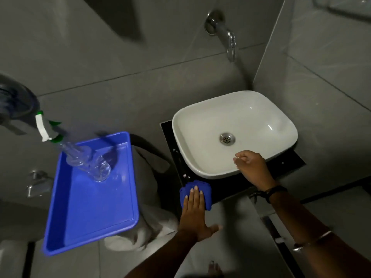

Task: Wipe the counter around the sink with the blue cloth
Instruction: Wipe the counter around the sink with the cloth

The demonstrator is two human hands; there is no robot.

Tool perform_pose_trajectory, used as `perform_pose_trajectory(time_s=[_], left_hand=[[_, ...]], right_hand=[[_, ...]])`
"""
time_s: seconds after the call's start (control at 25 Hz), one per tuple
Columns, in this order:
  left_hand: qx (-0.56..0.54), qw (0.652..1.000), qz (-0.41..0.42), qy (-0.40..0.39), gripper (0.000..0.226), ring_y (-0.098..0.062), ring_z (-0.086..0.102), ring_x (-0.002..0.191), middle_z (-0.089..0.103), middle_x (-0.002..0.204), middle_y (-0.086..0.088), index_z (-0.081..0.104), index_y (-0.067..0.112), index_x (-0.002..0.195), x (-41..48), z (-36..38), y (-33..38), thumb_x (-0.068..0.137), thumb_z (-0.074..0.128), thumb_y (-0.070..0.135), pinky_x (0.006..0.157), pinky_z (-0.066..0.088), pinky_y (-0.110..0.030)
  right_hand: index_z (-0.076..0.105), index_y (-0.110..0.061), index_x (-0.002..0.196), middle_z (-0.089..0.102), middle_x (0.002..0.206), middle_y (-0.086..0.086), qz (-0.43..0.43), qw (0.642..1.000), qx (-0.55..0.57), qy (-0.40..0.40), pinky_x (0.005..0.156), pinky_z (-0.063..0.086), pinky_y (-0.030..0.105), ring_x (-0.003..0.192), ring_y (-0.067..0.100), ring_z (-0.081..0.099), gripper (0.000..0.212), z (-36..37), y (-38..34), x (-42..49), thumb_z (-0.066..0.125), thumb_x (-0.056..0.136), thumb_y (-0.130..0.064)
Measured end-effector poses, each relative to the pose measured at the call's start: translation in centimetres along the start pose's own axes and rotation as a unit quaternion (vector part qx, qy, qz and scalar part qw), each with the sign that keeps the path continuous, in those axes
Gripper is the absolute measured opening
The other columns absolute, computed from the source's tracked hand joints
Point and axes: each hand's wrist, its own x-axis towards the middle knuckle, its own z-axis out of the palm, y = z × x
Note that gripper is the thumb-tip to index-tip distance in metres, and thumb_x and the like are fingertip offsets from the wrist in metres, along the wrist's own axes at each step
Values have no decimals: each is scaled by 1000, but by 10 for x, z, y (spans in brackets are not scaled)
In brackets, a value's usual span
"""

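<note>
At the desk's front-left corner: the crumpled blue cloth lies on the black glossy desk, just in front of the white rounded-rectangular ceramic sink.
Left hand: laid palm-down on the cloth, fingers straight and close together, thumb spread out to the side; pressing flat, not gripping.
Right hand: resting on the sink's front rim, fingers curled loosely inward; holds nothing that can be seen.
Right wrist: a dark band around it.
Sink: sits on the desk, with a metal drain in the middle of the basin.
Wall above the sink: a chrome tap on grey tiles.
Left of the desk, well apart: a blue rectangular plastic tray, with a clear plastic spray bottle with a white and green head leaning in its far end.
</note>
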Motion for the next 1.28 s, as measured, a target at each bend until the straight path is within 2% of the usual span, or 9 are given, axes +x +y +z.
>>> perform_pose_trajectory(time_s=[0.12,0.24,0.32,0.44,0.6,0.76,0.84,1.04,1.28], left_hand=[[7,1000,13,20,123,-29,-20,150,-21,161,-8,-6,10,155,2,9,-10,72,38,89,122,-16,-42],[33,999,37,7,127,-26,-23,150,-22,162,-9,-13,12,154,3,1,-22,70,43,90,123,-13,-41],[31,999,32,0,133,-26,-27,148,-25,162,-9,-17,13,153,4,0,-18,65,41,94,122,-13,-42],[16,1000,-8,-8,139,-27,-26,148,-26,161,-10,-18,12,153,8,5,-6,59,34,100,122,-15,-46],[-18,997,-69,27,138,-32,-17,150,-17,162,-13,-13,9,152,25,-9,-27,58,33,100,123,-9,-47],[40,999,6,-3,147,-27,-20,149,-22,160,-9,-14,10,153,70,-56,-90,53,47,98,120,-14,-38],[70,996,47,-29,151,-24,-22,148,-22,161,-8,-14,12,154,91,-78,-115,48,49,99,122,-11,-39],[132,976,152,-81,150,-22,-16,150,-21,158,-3,-7,11,155,142,-116,-171,47,54,96,122,-10,-38],[125,980,139,-63,149,-21,-18,148,-16,162,-8,-5,9,155,224,-173,-209,50,61,91,122,-9,-35]], right_hand=[[68,-6,94,71,96,13,-64,996,-46,47,79,46,25,90,27,65,20,8,-1,12,65,84,-23],[64,-8,112,64,119,17,-161,971,-166,61,97,47,42,115,35,56,38,28,-9,30,61,87,-36],[50,-12,131,46,144,15,-158,947,-279,19,113,30,51,137,33,36,55,40,-5,40,46,91,-49],[34,-14,142,25,158,13,-127,923,-362,-15,118,16,57,146,31,18,73,49,6,45,23,89,-63],[39,-18,140,31,156,11,-128,921,-367,13,115,20,59,144,32,24,74,48,-1,42,19,87,-66],[43,-21,137,38,153,8,-121,917,-379,21,113,29,57,141,31,32,70,50,-2,45,26,87,-66],[44,-21,135,37,153,7,-110,915,-387,17,111,32,55,141,29,32,70,49,-2,46,24,86,-67],[43,-19,139,37,154,6,-89,922,-375,17,115,29,52,145,24,26,77,52,1,48,20,86,-70],[49,-12,135,46,147,13,-92,931,-352,30,109,37,55,139,30,37,68,53,-4,48,40,88,-60]])
